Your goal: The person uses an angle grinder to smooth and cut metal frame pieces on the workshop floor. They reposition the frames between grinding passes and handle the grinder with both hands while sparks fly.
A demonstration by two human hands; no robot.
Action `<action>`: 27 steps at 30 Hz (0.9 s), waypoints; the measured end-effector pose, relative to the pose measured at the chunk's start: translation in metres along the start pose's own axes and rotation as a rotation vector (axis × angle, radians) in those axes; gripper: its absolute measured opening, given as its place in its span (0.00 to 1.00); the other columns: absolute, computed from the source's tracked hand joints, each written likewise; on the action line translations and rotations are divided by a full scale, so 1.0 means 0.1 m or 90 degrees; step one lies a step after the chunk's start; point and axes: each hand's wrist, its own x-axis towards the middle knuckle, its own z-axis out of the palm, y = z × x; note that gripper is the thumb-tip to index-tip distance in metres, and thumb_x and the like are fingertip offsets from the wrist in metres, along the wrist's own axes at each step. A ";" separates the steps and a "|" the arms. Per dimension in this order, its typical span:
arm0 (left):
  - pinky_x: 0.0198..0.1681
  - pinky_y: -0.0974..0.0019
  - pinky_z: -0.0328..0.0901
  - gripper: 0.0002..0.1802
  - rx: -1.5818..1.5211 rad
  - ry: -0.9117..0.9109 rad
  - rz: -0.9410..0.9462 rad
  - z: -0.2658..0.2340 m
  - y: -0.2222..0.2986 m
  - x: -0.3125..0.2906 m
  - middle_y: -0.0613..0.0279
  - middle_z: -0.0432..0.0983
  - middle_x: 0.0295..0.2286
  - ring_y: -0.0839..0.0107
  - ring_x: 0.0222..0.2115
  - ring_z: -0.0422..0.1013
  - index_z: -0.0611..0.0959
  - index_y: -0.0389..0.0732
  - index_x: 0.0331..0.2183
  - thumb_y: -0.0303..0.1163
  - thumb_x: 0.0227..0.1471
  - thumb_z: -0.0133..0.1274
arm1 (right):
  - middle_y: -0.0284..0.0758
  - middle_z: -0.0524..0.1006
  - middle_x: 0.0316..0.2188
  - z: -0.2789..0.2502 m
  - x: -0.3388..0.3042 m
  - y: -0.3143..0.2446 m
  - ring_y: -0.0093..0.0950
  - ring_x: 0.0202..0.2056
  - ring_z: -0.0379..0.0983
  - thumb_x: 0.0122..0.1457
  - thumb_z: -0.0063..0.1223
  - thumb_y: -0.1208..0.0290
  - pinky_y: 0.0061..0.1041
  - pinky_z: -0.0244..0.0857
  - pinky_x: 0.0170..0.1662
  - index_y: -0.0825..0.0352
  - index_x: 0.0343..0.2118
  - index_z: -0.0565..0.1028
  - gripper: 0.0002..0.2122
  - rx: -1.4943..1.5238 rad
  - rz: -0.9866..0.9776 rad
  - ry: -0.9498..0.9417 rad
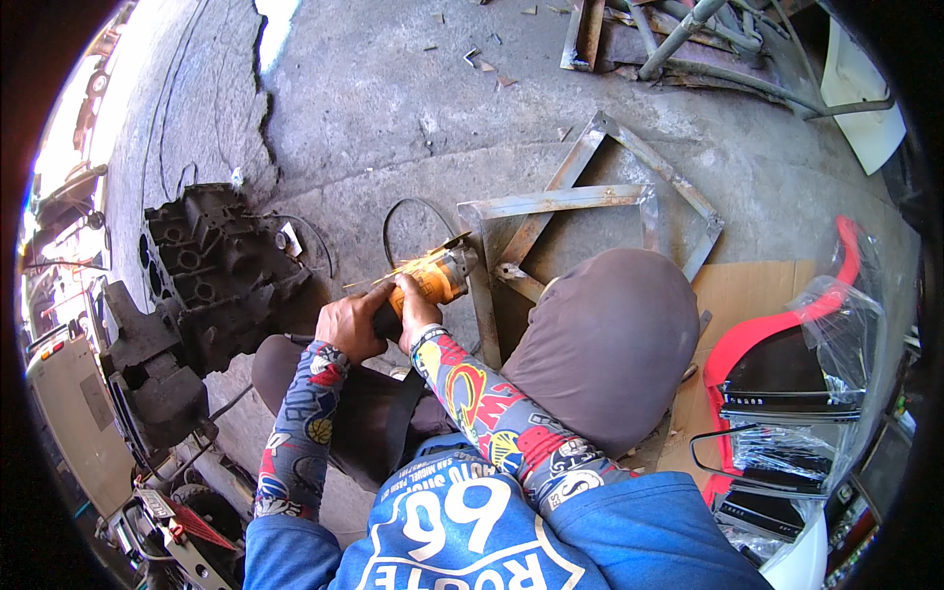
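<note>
Both my hands are wrapped around an orange angle grinder (pixel 436 278), its grey head pointing up and to the right. My left hand (pixel 352 326) closes on the rear of the body, and my right hand (pixel 418 311) grips just in front of it. The thin disc (pixel 444 246) is at the near left corner of a rusty welded angle-iron frame (pixel 551 204). Orange sparks spray leftward from there, over my hands. Exactly where the disc touches the steel is hard to see. The frame lies on the concrete in front of my bent right knee.
A dark engine block (pixel 211 258) sits left of my hands, with a cable (pixel 391 211) looping nearby. Cardboard (pixel 752 280) and a red-and-black part in plastic (pixel 777 364) lie at the right. Scrap metal tubing (pixel 678 44) is piled at the far right.
</note>
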 end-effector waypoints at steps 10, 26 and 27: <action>0.43 0.49 0.75 0.49 -0.005 -0.005 -0.006 0.04 -0.05 0.08 0.45 0.83 0.38 0.48 0.39 0.81 0.76 0.53 0.60 0.37 0.29 0.68 | 0.44 0.80 0.51 0.00 0.03 -0.04 0.35 0.48 0.79 0.47 0.74 0.52 0.35 0.72 0.53 0.77 0.53 0.76 0.37 -0.043 0.000 0.065; 0.42 0.48 0.75 0.50 -0.030 0.006 0.024 0.08 -0.08 0.12 0.48 0.84 0.36 0.46 0.38 0.80 0.74 0.54 0.61 0.35 0.30 0.68 | 0.44 0.76 0.51 0.00 -0.02 -0.15 0.39 0.45 0.79 0.47 0.72 0.54 0.43 0.77 0.46 0.73 0.59 0.69 0.40 -0.050 -0.011 0.055; 0.41 0.48 0.75 0.50 -0.044 0.004 0.027 0.08 -0.08 0.13 0.48 0.84 0.36 0.47 0.38 0.80 0.74 0.54 0.61 0.35 0.30 0.68 | 0.44 0.76 0.51 0.00 -0.01 -0.13 0.39 0.45 0.79 0.47 0.72 0.54 0.43 0.77 0.46 0.73 0.59 0.69 0.39 -0.047 -0.016 0.049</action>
